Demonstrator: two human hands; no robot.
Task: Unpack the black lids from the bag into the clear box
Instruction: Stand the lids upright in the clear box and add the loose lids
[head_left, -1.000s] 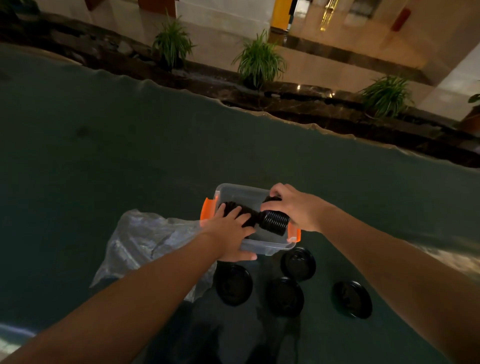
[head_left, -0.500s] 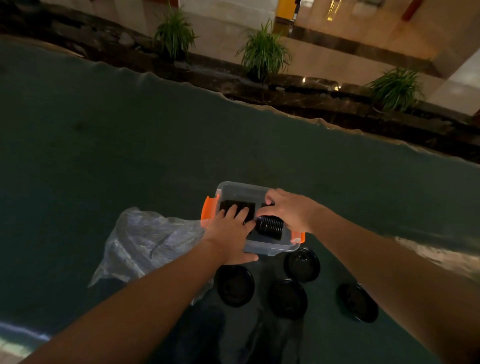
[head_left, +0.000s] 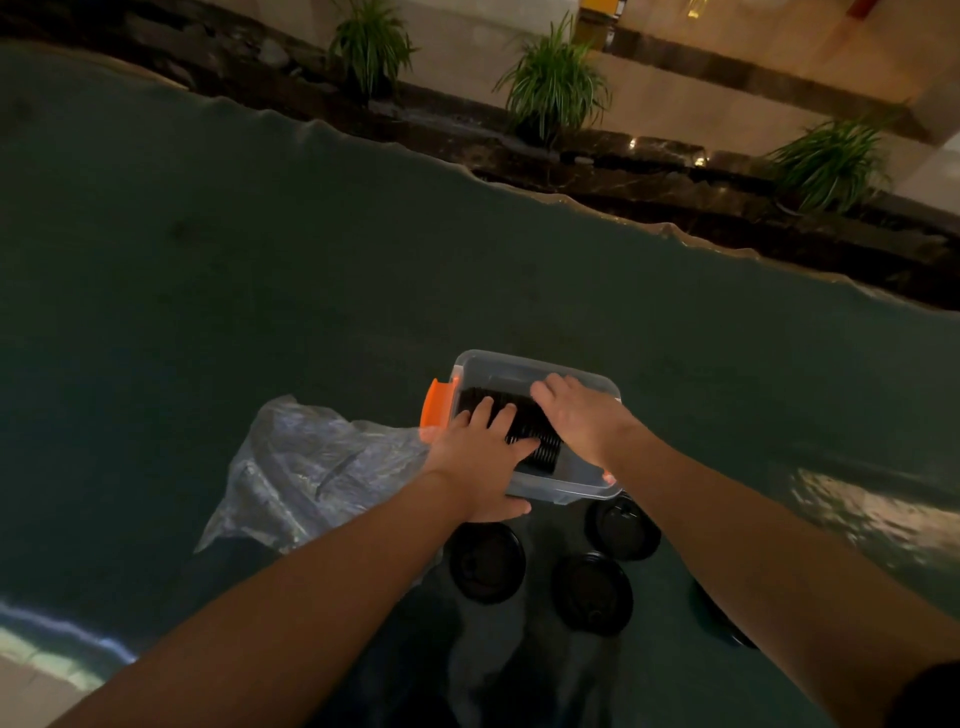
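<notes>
The clear box (head_left: 519, 362) with orange latches (head_left: 438, 402) stands on the dark green table. A stack of black lids (head_left: 537, 441) lies on its side inside it. My left hand (head_left: 478, 460) lies flat on the stack with fingers spread and its thumb outside the box's near wall. My right hand (head_left: 576, 418) is palm down over the right part of the stack, fingers curled onto it. The crumpled clear plastic bag (head_left: 311, 467) lies left of the box. Several loose black lids (head_left: 487, 561) lie on the table in front of the box.
One loose lid (head_left: 719, 621) is partly hidden under my right forearm. The table's far edge (head_left: 571, 200) runs diagonally, with a dark stone ledge and potted plants (head_left: 553, 83) beyond it. A bright reflection (head_left: 852, 499) shows on the table at right.
The stack of lids has gone down from above the rim into the box. My right hand followed it down and now covers it; my left hand slid further onto the stack.
</notes>
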